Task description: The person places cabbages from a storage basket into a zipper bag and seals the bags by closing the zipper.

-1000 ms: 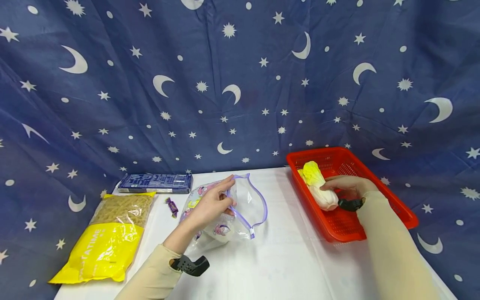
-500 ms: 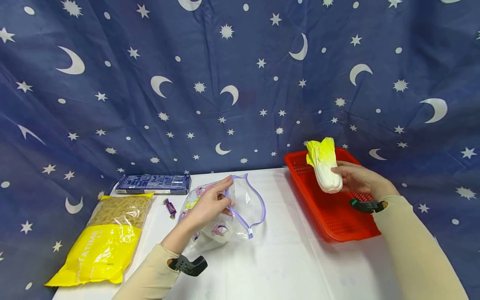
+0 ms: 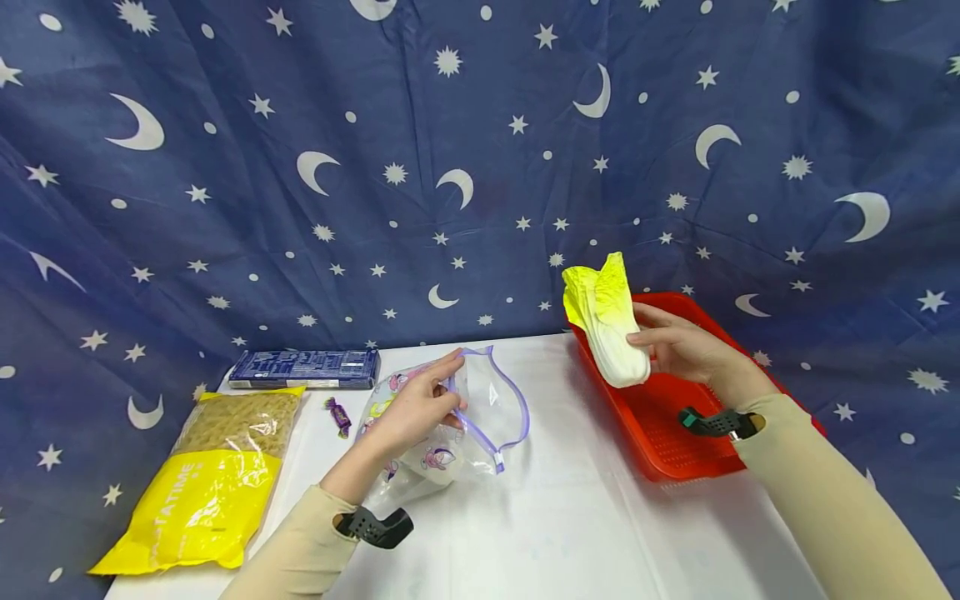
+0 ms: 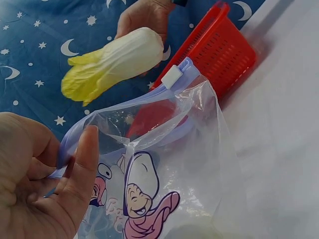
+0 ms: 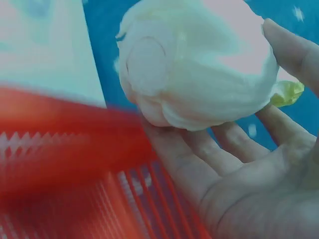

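Note:
My right hand (image 3: 686,354) grips a napa cabbage (image 3: 606,321) by its white lower part, yellow leaves pointing up and left, above the left rim of the red basket (image 3: 660,467). In the right wrist view, fingers curl under the cabbage (image 5: 199,64) with the thumb on its far side. My left hand (image 3: 423,404) pinches the purple edge of a clear zip bag (image 3: 487,408) printed with cartoon figures. The bag's mouth gapes toward the right, and a white slider (image 4: 172,77) sits at one end of the zip. Something pale lies inside the bag, partly hidden by the print.
On the left lies a yellow pasta bag (image 3: 202,492). Behind it is a flat dark blue package (image 3: 303,368), with a small purple wrapped candy (image 3: 339,417) between them and the zip bag. A blue star-and-moon curtain (image 3: 480,167) hangs behind the white table (image 3: 555,533).
The right hand has lifted the napa cabbage up out of the red basket and carried it left toward the zip bag. The left hand keeps its hold on the bag's edge.

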The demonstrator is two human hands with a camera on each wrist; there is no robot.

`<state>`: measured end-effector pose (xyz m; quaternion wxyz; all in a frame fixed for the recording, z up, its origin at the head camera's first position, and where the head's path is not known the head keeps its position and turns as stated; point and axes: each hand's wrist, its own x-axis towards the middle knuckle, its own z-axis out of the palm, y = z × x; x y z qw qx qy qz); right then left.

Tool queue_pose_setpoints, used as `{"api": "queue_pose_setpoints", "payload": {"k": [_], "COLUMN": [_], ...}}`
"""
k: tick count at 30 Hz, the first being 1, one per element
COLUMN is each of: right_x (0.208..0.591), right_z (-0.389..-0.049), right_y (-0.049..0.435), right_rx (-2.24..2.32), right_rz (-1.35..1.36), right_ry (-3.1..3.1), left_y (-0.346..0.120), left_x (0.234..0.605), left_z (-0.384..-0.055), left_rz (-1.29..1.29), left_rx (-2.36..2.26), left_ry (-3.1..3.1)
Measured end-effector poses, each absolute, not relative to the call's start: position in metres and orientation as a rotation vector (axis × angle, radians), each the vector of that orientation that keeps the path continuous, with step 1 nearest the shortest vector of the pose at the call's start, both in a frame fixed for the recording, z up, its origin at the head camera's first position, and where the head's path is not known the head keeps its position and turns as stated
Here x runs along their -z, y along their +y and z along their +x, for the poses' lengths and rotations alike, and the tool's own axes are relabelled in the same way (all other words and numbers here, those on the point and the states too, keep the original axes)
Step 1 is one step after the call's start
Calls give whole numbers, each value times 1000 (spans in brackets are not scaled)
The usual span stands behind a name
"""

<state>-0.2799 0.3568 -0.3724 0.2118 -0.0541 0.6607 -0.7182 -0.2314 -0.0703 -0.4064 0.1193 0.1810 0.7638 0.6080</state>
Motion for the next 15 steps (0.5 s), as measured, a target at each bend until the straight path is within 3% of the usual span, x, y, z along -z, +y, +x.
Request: {"api": "queue_pose_setpoints", "payload": {"k": [15], "right_x": [391], "right_z": [-244], "right_y": [273], "right_rx": [1778], "right_rz": [-477], "right_ry": [1842], "left_y": [-70], "left_x": [402], "left_z": [-231], "left_rz": [474], "left_rx": [-1787], "left_ry": [2233]}}
